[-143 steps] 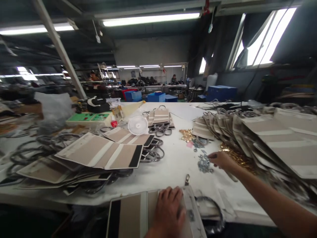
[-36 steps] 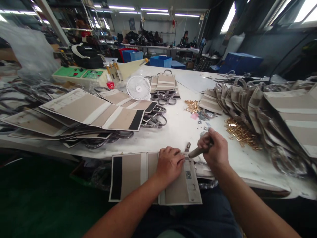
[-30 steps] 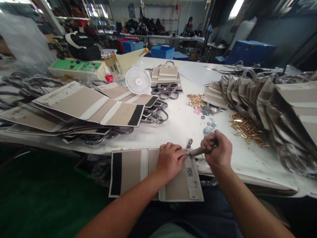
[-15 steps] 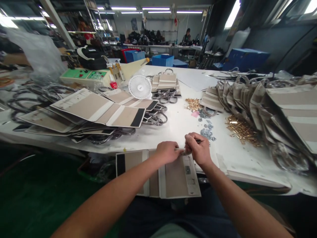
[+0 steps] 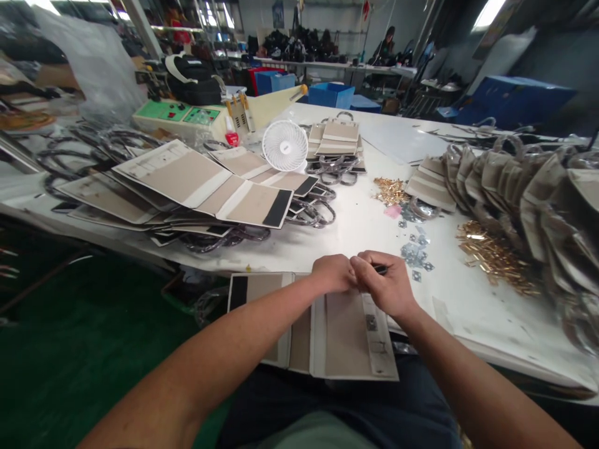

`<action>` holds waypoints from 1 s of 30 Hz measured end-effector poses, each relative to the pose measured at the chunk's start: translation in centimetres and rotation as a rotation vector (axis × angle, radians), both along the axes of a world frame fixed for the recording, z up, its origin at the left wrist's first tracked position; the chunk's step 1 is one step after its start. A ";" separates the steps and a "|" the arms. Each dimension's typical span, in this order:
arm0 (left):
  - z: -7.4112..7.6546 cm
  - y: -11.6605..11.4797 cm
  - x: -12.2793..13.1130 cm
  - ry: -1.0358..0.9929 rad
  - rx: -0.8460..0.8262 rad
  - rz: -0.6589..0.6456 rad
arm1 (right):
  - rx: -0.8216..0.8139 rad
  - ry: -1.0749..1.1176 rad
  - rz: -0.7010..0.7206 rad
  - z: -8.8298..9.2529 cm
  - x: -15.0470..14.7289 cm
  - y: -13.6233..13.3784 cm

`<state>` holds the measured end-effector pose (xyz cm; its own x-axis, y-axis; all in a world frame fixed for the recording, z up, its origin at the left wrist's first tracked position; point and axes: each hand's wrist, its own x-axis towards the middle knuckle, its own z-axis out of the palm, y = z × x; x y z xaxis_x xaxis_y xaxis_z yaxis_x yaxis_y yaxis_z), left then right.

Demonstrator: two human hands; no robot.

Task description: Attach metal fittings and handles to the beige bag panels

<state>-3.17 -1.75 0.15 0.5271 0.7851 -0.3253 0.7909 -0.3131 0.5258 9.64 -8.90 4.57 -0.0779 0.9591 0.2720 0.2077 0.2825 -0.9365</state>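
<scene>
An opened-out beige bag panel [image 5: 344, 337] slants from the table's front edge onto my lap, with pale fold strips and a black patch at its left end. My left hand [image 5: 333, 273] is closed at its upper edge, fingertips hidden. Right beside it, touching, my right hand [image 5: 384, 284] is wrapped round a thin tool with a black handle [image 5: 380, 269]; the tool's tip is out of sight between the hands. A small square metal plate [image 5: 371, 322] lies on the panel's pale right-hand strip. Loose metal plates [image 5: 414, 254] are scattered on the table beyond my right hand.
Stacked bag panels [image 5: 173, 178] with wrapped handles cover the table's left side. A white fan [image 5: 284, 146] stands behind them. On the right are brass-coloured pieces [image 5: 491, 252], a smaller brass pile [image 5: 389, 190] and a row of bags [image 5: 510, 178]. A person [image 5: 387, 47] sits far back.
My left hand has moved right, up against my right hand, covering the gap between them. The whole view has shifted, so the table things sit further right and mostly higher.
</scene>
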 end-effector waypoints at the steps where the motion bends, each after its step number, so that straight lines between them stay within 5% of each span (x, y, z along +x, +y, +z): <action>1: -0.1 0.1 -0.2 -0.015 0.001 -0.001 | 0.008 -0.016 -0.001 -0.3 0.2 -0.1; 12: -0.2 0.2 -0.7 -0.091 -0.025 0.071 | 0.203 0.301 -0.156 0.1 0.9 -0.8; 16: -0.2 0.0 -0.7 -0.107 -0.008 0.079 | 0.090 0.168 -0.133 -0.2 0.6 -0.9; 21: -0.5 0.1 -0.6 -0.112 -0.027 0.101 | 0.231 0.368 -0.174 0.8 1.5 -0.6; 26: -0.2 0.1 -0.5 -0.101 -0.039 0.113 | 0.036 0.295 -0.260 -0.4 1.7 -0.5; 30: 0.3 -0.1 -0.4 -0.102 -0.041 0.116 | 0.111 0.381 -0.245 -0.2 2.1 -0.7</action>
